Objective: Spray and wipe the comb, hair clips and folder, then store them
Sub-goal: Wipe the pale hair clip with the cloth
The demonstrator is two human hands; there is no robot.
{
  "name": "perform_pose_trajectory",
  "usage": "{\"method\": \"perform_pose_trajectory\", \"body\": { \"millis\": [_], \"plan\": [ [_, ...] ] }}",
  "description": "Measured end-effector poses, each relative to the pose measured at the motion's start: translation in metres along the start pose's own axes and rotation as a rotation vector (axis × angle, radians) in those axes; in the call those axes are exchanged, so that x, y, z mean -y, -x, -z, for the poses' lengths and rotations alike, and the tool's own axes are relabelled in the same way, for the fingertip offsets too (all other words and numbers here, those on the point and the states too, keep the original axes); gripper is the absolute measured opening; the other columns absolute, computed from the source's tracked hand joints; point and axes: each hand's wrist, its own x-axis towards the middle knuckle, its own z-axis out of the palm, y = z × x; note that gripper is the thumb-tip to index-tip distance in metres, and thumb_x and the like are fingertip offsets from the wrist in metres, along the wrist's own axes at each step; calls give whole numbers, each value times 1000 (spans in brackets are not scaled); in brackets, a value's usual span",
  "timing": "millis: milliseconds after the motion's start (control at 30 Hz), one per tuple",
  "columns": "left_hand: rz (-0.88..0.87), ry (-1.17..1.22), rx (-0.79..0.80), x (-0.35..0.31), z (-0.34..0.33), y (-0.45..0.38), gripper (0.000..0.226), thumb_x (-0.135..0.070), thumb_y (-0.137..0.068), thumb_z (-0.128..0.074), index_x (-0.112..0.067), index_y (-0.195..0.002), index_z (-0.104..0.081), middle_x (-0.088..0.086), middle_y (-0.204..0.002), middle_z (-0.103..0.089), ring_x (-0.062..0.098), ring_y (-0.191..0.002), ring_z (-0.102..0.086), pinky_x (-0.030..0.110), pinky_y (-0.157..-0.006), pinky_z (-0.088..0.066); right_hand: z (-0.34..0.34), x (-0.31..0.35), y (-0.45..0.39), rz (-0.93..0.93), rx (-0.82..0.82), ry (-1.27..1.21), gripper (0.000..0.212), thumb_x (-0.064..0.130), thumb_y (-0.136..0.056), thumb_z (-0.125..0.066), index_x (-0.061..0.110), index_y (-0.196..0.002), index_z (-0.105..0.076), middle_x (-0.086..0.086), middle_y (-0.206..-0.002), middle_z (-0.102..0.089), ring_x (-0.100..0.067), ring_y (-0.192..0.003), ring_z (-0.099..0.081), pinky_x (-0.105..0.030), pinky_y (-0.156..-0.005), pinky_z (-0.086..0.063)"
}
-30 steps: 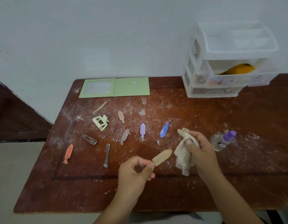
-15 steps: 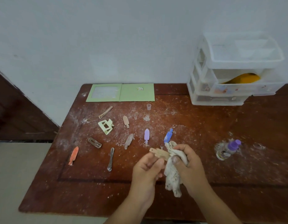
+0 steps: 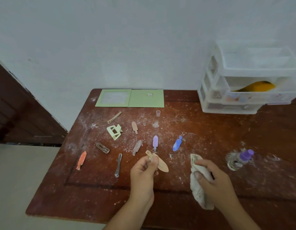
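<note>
My left hand (image 3: 144, 173) pinches a beige hair clip (image 3: 161, 163) above the dusty wooden table (image 3: 185, 206). My right hand (image 3: 213, 181) grips a crumpled white cloth (image 3: 199, 191), apart from the clip. Several hair clips lie loose on the table: orange (image 3: 81, 160), brown (image 3: 102, 148), grey (image 3: 118, 165), purple (image 3: 155, 142), blue (image 3: 177, 143), and a pale green claw clip (image 3: 114, 131). The green folder (image 3: 130, 98) lies open by the wall. A small spray bottle with a purple top (image 3: 240, 159) lies at the right.
A clear plastic drawer unit (image 3: 247, 80) stands at the back right, its upper drawers pulled out, with something orange in the middle one. A tiny clear cap (image 3: 158, 113) stands near the folder. White dust covers much of the tabletop. The table's left edge drops to the floor.
My hands had come together with the cloth on the beige clip; now they have parted, the cloth hand moving right. The clip has turned in my left hand.
</note>
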Motion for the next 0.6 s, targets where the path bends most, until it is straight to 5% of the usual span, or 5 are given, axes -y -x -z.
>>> {"method": "perform_pose_trajectory", "body": {
  "millis": [133, 267, 467, 600],
  "plan": [
    [104, 0, 98, 0, -1, 3, 25, -4, -90, -47, -8, -67, -55, -6, -52, -58, 12, -61, -54, 23, -62, -49, 4, 11, -13, 214, 17, 65, 43, 18, -72, -58, 58, -87, -58, 29, -101, -58, 14, -96, -51, 1, -75, -38],
    [113, -156, 208, -1, 2, 10, 20, -1, -90, -48, -4, -71, -54, -3, -49, -58, 9, -50, -62, 19, -51, -53, 2, 15, -26, 339, 84, 111, 30, 35, -75, -49, 38, -104, -57, 14, -113, -51, 4, -105, -47, -3, -80, -40],
    [-55, -420, 360, -10, 7, 16, 27, 6, -82, -58, -7, -58, -60, -1, -37, -56, 4, -35, -51, 15, -42, -41, -11, 19, -37, 507, 336, 227, 29, 25, -81, -48, 24, -108, -59, 20, -104, -54, -3, -96, -51, -4, -85, -36],
    [-143, -506, 420, -11, 13, 17, 37, 3, -78, -63, -19, -49, -57, 1, -41, -53, 4, -37, -54, 15, -43, -41, -14, 19, -33, 476, 493, 201, 36, 31, -84, -38, 13, -107, -59, 27, -91, -46, 20, -88, -45, -1, -78, -33]
  ]
}}
